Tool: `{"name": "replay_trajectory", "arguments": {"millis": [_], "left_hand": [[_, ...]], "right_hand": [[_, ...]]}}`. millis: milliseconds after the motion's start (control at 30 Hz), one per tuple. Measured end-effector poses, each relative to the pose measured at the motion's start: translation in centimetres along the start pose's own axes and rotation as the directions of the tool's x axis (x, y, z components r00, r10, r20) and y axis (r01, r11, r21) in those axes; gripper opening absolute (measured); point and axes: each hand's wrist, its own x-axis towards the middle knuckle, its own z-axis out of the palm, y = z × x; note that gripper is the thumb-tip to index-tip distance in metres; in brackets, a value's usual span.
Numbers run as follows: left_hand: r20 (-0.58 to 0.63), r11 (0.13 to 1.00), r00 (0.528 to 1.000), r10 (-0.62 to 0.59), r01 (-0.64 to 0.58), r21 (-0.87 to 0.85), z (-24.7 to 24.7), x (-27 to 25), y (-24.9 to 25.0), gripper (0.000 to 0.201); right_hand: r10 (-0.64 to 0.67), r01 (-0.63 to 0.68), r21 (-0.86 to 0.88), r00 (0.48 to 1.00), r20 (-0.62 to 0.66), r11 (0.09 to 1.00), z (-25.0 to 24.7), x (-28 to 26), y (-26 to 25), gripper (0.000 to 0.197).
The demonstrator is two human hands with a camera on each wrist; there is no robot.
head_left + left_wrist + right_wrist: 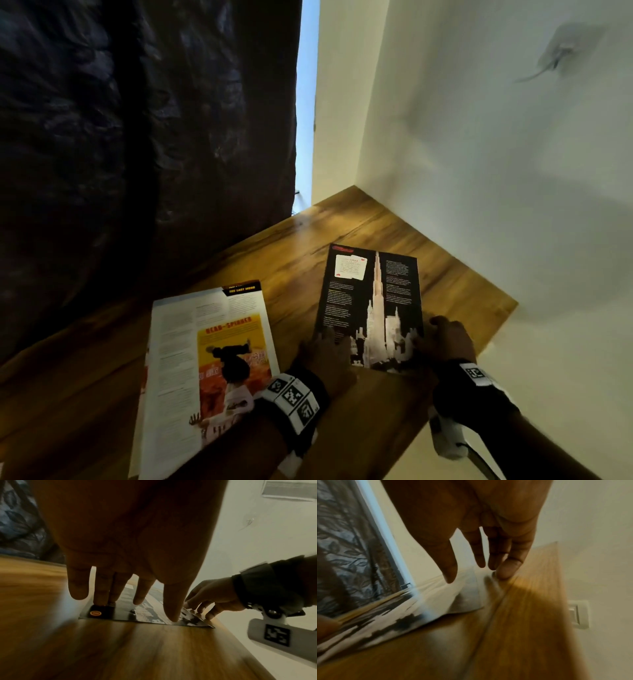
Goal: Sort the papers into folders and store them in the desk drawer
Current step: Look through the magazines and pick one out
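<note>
Two hands, left [325, 346] and right [445, 337], press straight fingers onto the dark page [371, 301] lying on the tabletop [301, 246] beside another page [209, 359], apparently sorting; next it needs lifting into a folder.

both forearms reach forward side by side, each wrist wearing a dark strap. the left hand [325, 349] lies palm down with straight, spread fingers [102, 588]. the right hand [445, 342] lies likewise, fingertips [508, 568] pointing down.
</note>
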Motion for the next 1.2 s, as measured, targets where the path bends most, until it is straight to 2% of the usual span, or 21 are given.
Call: {"name": "replay_trajectory", "arguments": {"millis": [67,133,267,367,433,533,600,667,733,767,833,933,1033,1100,1167,1200], "left_hand": [[0.002,1.0,1.0,0.005,-0.005,-0.027,0.3,-0.3,0.6,0.07],[0.012,0.998,0.999,0.038,-0.038,-0.043,0.5,-0.4,1.0,0.07],[-0.006,0.993,0.994,0.108,-0.108,-0.057,0.7,-0.2,0.9,0.069],[-0.03,0.988,0.988,0.149,-0.15,-0.048,0.8,-0.1,0.7,0.065],[-0.068,0.98,0.981,0.18,-0.185,-0.069,0.7,0.1,0.2,0.06],[-0.105,0.965,0.972,0.211,-0.225,-0.138,0.5,0.8,-1.1,0.055],[-0.171,0.943,0.961,0.216,-0.251,-0.219,0.3,1.3,-2.1,0.053],[-0.241,0.92,0.958,0.157,-0.231,-0.317,0.0,1.7,-3.1,0.057],[-0.272,0.902,0.961,0.049,-0.16,-0.401,-0.6,2.4,-4.2,0.068],[-0.267,0.871,0.964,-0.008,-0.124,-0.474,-0.7,2.8,-4.8,0.077],[-0.263,0.75,0.963,-0.061,-0.129,-0.648,-1.5,2.6,-5.8,0.088],[-0.276,0.57,0.952,-0.13,-0.156,-0.807,-2.6,0.8,-7.6,0.07],[-0.247,0.407,0.94,-0.236,-0.135,-0.903,-2.0,-0.8,-10.3,0.064],[-0.254,0.36,0.932,-0.26,-0.151,-0.921,-1.3,-1.8,-11.9,0.05],[-0.283,0.38,0.915,-0.289,-0.162,-0.911,-0.6,-3.5,-13.5,0.039],[-0.301,0.405,0.903,-0.307,-0.162,-0.9,-0.5,-4.9,-14.3,0.039]], "right_hand": [[0.07,-0.07,0.026,0.998,0.003,0.997,0.2,0.5,0.2,0.063],[0.111,-0.112,0.059,0.994,0.022,0.992,0.2,0.7,0.2,0.066],[0.128,-0.134,0.108,0.99,0.06,0.985,0.4,1.5,0.1,0.057],[0.136,-0.156,0.277,0.987,0.09,0.948,0.2,1.6,-0.5,0.044],[0.141,-0.155,0.384,0.988,0.066,0.91,0.1,1.8,-0.8,0.043],[0.137,-0.136,0.552,0.99,0.04,0.823,0.0,1.3,-1.2,0.042],[0.123,-0.125,0.646,0.991,0.049,0.753,-0.2,0.6,-1.2,0.038],[0.115,-0.114,0.751,0.992,0.051,0.65,-0.8,-0.3,-1.4,0.032],[0.115,-0.128,0.835,0.99,0.079,0.535,-1.4,-1.3,-1.6,0.031],[0.104,-0.141,0.861,0.989,0.103,0.488,-1.6,-1.8,-1.8,0.031],[0.047,-0.143,0.893,0.99,0.136,0.427,-1.8,-2.8,-2.3,0.029],[-0.041,-0.126,0.902,0.987,0.157,0.412,-1.4,-4.4,-3.4,0.027],[-0.103,-0.115,0.904,0.98,0.172,0.413,-0.7,-6.6,-5.3,0.026],[-0.125,-0.114,0.903,0.975,0.181,0.413,-0.1,-7.8,-6.6,0.024],[-0.141,-0.093,0.882,0.974,0.177,0.462,0.8,-8.8,-7.9,0.015],[-0.155,-0.056,0.853,0.975,0.159,0.519,1.5,-9.3,-8.7,0.009]]}}
